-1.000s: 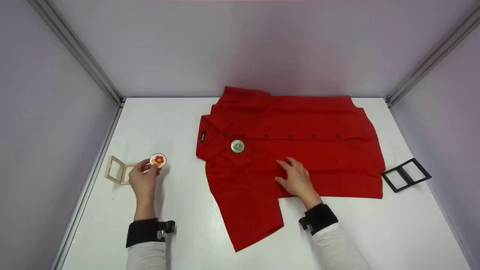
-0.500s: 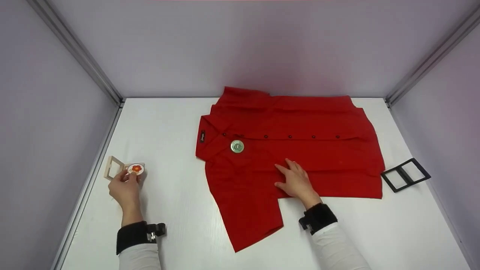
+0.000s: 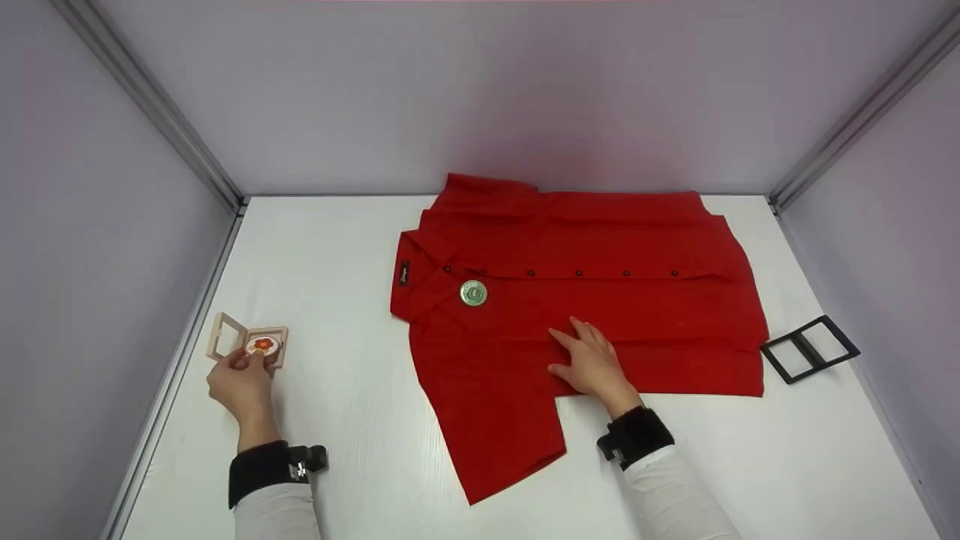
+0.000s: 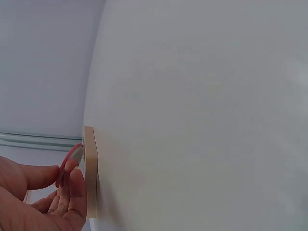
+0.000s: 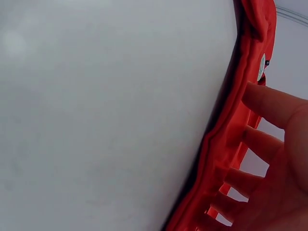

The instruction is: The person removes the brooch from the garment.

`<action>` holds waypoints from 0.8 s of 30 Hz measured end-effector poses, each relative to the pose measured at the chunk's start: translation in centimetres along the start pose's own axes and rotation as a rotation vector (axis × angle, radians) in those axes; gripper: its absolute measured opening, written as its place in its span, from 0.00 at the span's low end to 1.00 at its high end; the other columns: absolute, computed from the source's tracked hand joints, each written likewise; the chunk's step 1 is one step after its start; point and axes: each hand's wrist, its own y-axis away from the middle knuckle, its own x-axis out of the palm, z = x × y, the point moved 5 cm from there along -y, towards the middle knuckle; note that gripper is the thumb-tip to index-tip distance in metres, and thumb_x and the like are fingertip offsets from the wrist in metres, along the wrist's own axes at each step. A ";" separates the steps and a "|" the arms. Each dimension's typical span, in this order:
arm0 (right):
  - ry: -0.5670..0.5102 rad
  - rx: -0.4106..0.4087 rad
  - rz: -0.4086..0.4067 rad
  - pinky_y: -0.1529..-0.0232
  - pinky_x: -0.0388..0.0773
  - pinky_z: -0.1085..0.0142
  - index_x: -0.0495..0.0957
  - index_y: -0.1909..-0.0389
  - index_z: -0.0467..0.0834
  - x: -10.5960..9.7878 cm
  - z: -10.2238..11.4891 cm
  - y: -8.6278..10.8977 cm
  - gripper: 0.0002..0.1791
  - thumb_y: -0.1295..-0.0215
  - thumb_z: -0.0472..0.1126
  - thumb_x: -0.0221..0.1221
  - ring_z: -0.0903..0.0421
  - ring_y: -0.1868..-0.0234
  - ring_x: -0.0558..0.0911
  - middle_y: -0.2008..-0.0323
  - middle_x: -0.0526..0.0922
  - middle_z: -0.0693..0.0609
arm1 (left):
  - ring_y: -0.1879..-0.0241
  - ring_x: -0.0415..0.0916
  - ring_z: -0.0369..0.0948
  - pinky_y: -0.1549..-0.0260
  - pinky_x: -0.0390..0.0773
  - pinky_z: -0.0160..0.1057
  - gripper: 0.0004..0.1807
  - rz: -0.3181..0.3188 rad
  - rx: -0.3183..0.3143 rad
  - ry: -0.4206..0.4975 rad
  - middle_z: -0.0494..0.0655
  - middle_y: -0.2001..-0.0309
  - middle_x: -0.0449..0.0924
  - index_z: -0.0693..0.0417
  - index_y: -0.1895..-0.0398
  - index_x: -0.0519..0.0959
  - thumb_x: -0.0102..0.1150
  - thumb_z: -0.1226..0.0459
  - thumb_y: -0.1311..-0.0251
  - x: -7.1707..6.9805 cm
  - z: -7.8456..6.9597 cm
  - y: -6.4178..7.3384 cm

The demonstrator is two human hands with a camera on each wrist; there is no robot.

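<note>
My left hand (image 3: pixel 244 382) pinches a round white badge (image 3: pixel 262 345) with an orange-red flower on it, between thumb and fingers. The badge is over the right half of an open wooden box (image 3: pixel 283 334); the left wrist view shows its edge-on rim beside the box wall (image 4: pixel 91 171). Whether it touches the box floor I cannot tell. Spread fingers of my right hand (image 3: pixel 594 364) rest on a red short-sleeved shirt (image 3: pixel 660 315), laid flat with its collar to the left. A green round badge (image 3: pixel 473 292) lies on the shirt below the collar.
An open black frame-like case (image 3: pixel 810 350) lies at the shirt's right hem. The white table (image 3: pixel 360 450) is bounded by grey walls (image 3: pixel 495 97) at the back and both sides. One shirt sleeve (image 3: pixel 499 450) reaches toward the front.
My left hand has carried the flower badge leftward and down from the table's left part to the wooden box. My right hand has stayed on the shirt.
</note>
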 end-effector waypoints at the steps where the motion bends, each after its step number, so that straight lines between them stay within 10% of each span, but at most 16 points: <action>1: 0.000 -0.002 -0.002 0.33 0.49 0.37 0.67 0.30 0.44 0.0 0.0 0.0 0.35 0.37 0.45 0.66 0.35 0.28 0.51 0.27 0.54 0.36 | 0.77 0.76 0.28 0.72 0.79 0.25 0.20 -0.001 -0.001 0.008 0.52 0.62 0.74 0.71 0.40 0.73 0.54 0.71 0.33 0.0 0.1 -0.1; 15: 0.006 -0.008 -0.001 0.33 0.50 0.37 0.67 0.29 0.44 0.1 0.0 0.0 0.35 0.36 0.45 0.65 0.35 0.28 0.51 0.27 0.54 0.36 | 0.83 0.69 0.23 0.81 0.72 0.21 0.16 -0.060 0.030 -0.119 0.66 0.56 0.79 0.75 0.49 0.76 0.57 0.68 0.35 -0.3 0.0 -0.4; 24: 0.007 -0.006 0.006 0.32 0.49 0.38 0.66 0.29 0.45 0.2 -0.1 -0.1 0.35 0.36 0.45 0.65 0.35 0.27 0.50 0.26 0.53 0.37 | 0.57 0.76 0.54 0.72 0.68 0.28 0.18 -0.036 0.092 -0.256 0.69 0.54 0.79 0.77 0.49 0.76 0.56 0.68 0.36 -0.3 -0.9 0.7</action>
